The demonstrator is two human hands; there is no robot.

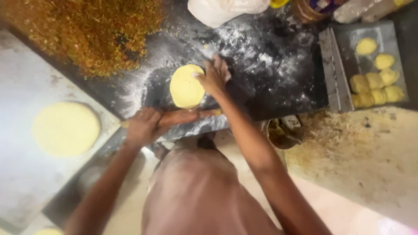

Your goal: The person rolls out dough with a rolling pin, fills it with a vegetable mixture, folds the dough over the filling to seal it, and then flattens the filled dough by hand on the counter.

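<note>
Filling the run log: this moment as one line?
left hand: on rolling pin | right hand: on dough disc | tray: dough balls

We note a dark countertop (270, 87), dusted with white flour. A small yellow dough disc (186, 85) lies flat on it. Left of the disc and beyond it, a heap of brown-orange crumbly mix (87, 30) covers the counter. Just nearer than the disc lies a wooden rolling pin (187, 116). Well right of the disc sits a metal tray (337, 74) of dough balls (376, 80).
</note>
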